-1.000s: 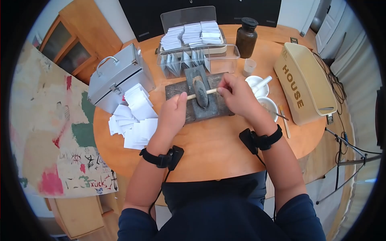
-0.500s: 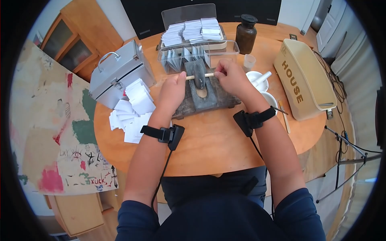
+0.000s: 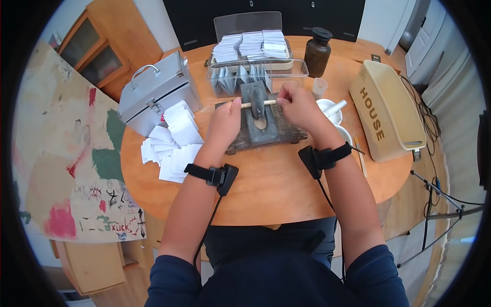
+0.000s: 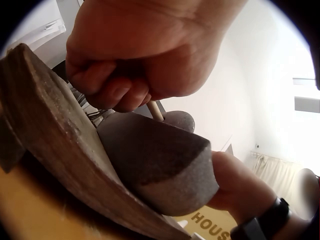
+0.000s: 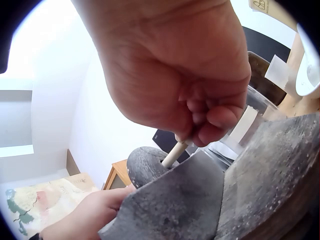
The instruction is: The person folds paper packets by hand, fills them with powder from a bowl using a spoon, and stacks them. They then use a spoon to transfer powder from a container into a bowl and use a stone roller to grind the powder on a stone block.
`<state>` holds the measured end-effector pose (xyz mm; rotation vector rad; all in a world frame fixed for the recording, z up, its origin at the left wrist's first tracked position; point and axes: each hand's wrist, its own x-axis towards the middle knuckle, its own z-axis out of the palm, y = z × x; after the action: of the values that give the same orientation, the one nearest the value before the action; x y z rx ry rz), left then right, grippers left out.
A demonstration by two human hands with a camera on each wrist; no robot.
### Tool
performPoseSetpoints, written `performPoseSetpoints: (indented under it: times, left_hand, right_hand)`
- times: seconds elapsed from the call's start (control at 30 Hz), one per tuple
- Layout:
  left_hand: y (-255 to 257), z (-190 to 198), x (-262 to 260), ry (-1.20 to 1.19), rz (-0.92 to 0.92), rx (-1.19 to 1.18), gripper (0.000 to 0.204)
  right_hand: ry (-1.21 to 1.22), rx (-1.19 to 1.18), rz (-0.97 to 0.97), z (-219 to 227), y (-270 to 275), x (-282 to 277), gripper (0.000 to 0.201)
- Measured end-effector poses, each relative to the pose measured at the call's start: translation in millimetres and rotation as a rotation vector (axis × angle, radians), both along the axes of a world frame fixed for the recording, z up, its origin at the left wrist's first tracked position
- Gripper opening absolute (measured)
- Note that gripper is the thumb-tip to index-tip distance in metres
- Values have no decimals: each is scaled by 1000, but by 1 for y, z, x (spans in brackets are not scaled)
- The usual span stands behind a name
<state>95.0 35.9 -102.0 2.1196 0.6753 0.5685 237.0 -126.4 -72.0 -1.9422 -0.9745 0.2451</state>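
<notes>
A grey grinding wheel (image 3: 257, 106) stands upright in the groove of a boat-shaped grey trough (image 3: 267, 134), toward its far end. Nearer the body, a tan patch shows in the groove. A light wooden rod (image 5: 175, 154) runs through the wheel as its handle. My left hand (image 3: 225, 124) grips the rod's left end with curled fingers, while my right hand (image 3: 302, 109) holds the right end, thumb and fingers closed around it. Beneath the trough lies a dark, rough board (image 3: 239, 142) with short feet. Both wrist views show the hands above the trough's side walls.
Left of the board, white paper packets (image 3: 179, 161) lie before a silver metal case (image 3: 158, 84). Behind are clear bins (image 3: 294, 69) of packets and a brown jar (image 3: 318, 53). At right stand white bowls (image 3: 337, 116), a small cup (image 3: 319, 87) and a cream HOUSE bin (image 3: 371, 133).
Both hands have rolled the wheel away from the body, from the trough's near part to its far part, uncovering the tan patch. Over the last half second it stays near the far end.
</notes>
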Motion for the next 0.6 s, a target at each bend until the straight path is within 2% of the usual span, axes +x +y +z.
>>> performPoseSetpoints:
  times: [0.13, 0.2, 0.3, 0.33, 0.43, 0.57, 0.6]
  left_hand:
    - [-11, 14, -6, 85, 29, -80, 49]
    - [-24, 17, -18, 85, 6, -21, 48]
    - [-11, -3, -10, 5, 12, -28, 48]
    - [-1, -8, -2, 34, 15, -88, 48]
    - [9, -7, 4, 62, 11, -207, 48]
    - [-10, -2, -15, 75, -7, -154, 49]
    - [-13, -5, -18, 95, 1, -158, 50]
  right_hand:
    - [-59, 5, 38, -8, -9, 0, 11]
    - [52, 5, 51, -9, -18, -5, 12]
    - [-32, -30, 13, -3, -13, -8, 8]
    - [21, -46, 7, 5, -8, -8, 8]
    - [-35, -67, -22, 11, 4, -3, 8]
    - [-145, -13, 65, -1, -10, -2, 8]
    - [-71, -11, 67, 4, -15, -9, 8]
